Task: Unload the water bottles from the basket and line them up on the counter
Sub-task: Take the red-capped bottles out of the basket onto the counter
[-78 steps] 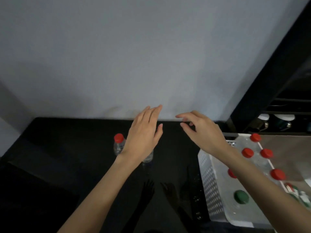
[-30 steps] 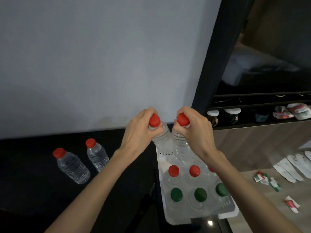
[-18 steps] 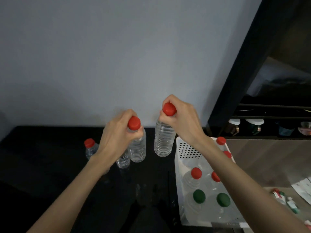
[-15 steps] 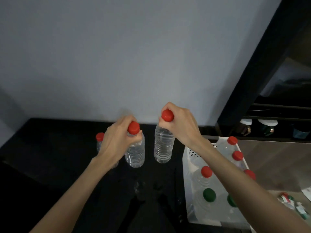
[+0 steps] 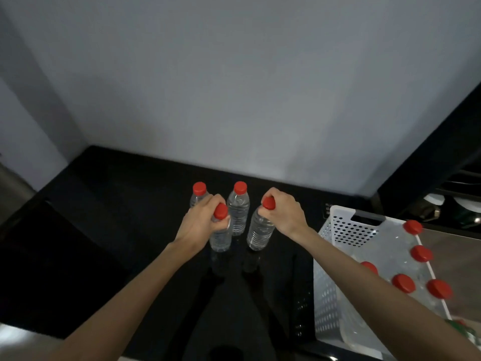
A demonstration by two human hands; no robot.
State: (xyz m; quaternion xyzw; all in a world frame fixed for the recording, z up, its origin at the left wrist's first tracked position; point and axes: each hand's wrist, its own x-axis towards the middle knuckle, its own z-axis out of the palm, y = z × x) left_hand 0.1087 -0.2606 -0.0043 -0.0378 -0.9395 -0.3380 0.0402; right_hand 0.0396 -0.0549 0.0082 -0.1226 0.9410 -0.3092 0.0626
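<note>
Both hands are now sitting lower and closer to the counter (image 5: pixel 117 204) than half a second ago, bringing their bottles down in the middle of the frame. The left hand (image 5: pixel 201 222) is curling its fingers tightly around the neck of one bottle (image 5: pixel 220 238), just under the red cap. The right hand (image 5: pixel 283 213) is clamping the neck of a second bottle (image 5: pixel 259 234) the same way. Gripping at the neck is probably keeping each bottle hanging upright, so it can be set down flat. Whether the bases are already touching the dark surface, I cannot tell.

Two more bottles (image 5: pixel 238 212) are standing just behind, toward the wall, so the held pair is likely going down as a front row beside them.

At the lower right of the frame, the white perforated basket (image 5: pixel 346 227) is sitting on the counter's end, with its near-left part looking empty. At least five red-capped bottles (image 5: pixel 421 253) are standing along its right side, partly hidden by the right forearm, so much of the unloading is remaining.
</note>
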